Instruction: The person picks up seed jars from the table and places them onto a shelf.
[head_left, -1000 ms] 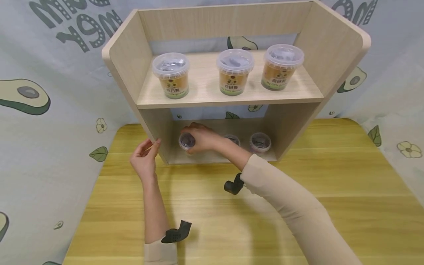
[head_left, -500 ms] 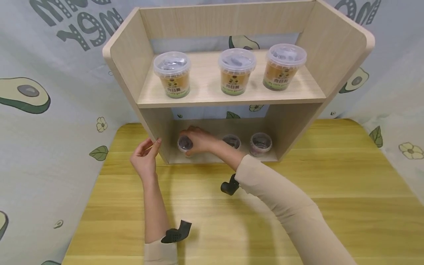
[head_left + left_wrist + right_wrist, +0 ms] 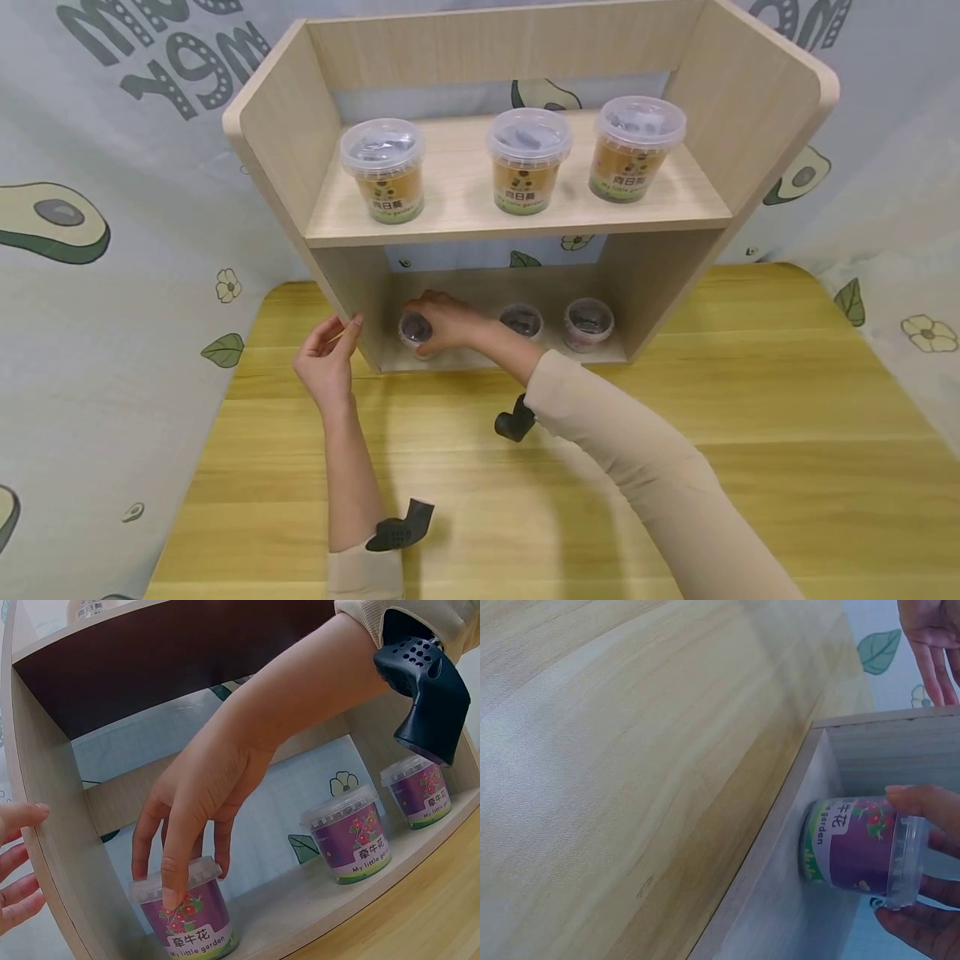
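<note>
My right hand [image 3: 450, 322] grips a small lidded plastic cup [image 3: 414, 328] by its rim, thumb in front and fingers round the lid. In the left wrist view this cup [image 3: 187, 921] has a purple label with red flowers. It stands upright at the left end of the lower shelf [image 3: 468, 360]. Its base meets the shelf board in the right wrist view. My left hand [image 3: 326, 363] touches the front edge of the left side panel [image 3: 281, 133] with its thumb tip. Nothing lies in that hand; its fingers [image 3: 941, 679] look relaxed and fairly straight in the right wrist view.
Two more purple cups stand on the lower shelf: a middle cup [image 3: 349, 838] and a right cup [image 3: 588, 323]. Orange-labelled cups stand on the upper shelf [image 3: 457, 179]: a left one [image 3: 393, 193], a middle one [image 3: 525, 185] and a right one [image 3: 628, 171]. Wooden table [image 3: 480, 500] lies in front.
My right hand has shifted slightly left and down with the purple cup, nearer the left panel. The middle purple cup shows more from behind my forearm. My left hand has stayed put.
</note>
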A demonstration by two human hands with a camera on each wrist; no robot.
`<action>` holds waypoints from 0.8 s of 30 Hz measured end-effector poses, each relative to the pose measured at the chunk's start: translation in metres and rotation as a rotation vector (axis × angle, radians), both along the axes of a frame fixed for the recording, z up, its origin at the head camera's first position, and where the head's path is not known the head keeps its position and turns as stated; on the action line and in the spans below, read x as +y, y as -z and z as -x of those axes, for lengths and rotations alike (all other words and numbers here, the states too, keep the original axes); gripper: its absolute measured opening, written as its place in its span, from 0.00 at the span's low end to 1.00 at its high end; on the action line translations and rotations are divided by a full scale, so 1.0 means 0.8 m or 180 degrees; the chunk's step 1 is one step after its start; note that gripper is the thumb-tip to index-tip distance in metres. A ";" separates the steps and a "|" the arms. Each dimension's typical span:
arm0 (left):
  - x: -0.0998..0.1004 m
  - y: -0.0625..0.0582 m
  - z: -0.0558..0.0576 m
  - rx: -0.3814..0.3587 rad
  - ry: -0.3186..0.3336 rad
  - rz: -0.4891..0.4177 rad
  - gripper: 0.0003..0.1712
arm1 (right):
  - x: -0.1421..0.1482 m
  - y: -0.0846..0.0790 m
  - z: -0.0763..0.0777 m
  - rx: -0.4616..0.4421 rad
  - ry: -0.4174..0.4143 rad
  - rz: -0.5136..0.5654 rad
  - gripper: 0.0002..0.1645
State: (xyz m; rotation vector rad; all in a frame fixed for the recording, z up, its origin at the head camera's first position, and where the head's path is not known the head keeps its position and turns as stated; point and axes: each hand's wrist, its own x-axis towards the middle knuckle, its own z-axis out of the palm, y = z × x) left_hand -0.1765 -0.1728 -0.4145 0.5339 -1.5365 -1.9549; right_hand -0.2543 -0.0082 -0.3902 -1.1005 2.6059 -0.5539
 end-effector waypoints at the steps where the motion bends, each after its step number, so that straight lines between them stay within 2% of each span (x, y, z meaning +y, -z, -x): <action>1: 0.000 0.000 0.000 -0.0005 -0.0004 -0.0002 0.13 | 0.000 0.000 0.000 -0.0001 -0.0004 0.0011 0.40; 16: -0.001 -0.001 0.003 -0.0026 -0.0006 0.0059 0.12 | -0.001 0.003 0.000 0.0027 0.0022 -0.0039 0.39; 24: 0.000 0.000 0.001 -0.0035 -0.0035 0.0077 0.13 | 0.001 0.005 -0.003 -0.0096 0.0115 -0.0103 0.44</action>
